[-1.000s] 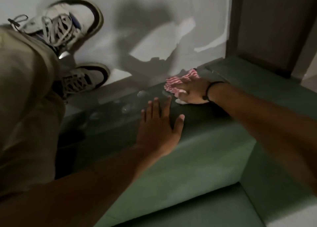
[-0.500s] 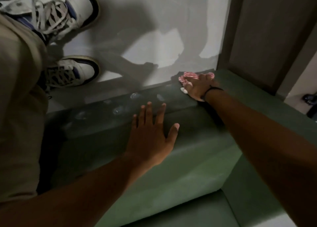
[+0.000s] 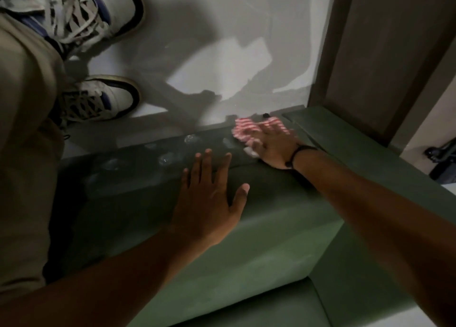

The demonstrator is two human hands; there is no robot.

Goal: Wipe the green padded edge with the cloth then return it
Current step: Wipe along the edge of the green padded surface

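Note:
The green padded edge [image 3: 138, 178] runs from lower left to upper right across the view, with pale dusty smudges on its dark top. A red-and-white striped cloth [image 3: 244, 129] lies on the top near the far corner. My right hand [image 3: 274, 144], with a dark band on the wrist, presses flat on the cloth and covers its near half. My left hand [image 3: 209, 201] rests flat on the padded edge with fingers spread, a hand's width to the left of the cloth, holding nothing.
A person's two sneakers [image 3: 98, 99] and a beige trouser leg [image 3: 22, 154] stand on the pale floor [image 3: 222, 43] beyond the edge at left. A brown door frame [image 3: 385, 55] rises at upper right. A dark object [image 3: 444, 159] lies on the floor at far right.
My right hand slid the cloth away toward the far corner of the padded edge, then slightly back. My left hand stayed flat on the padding.

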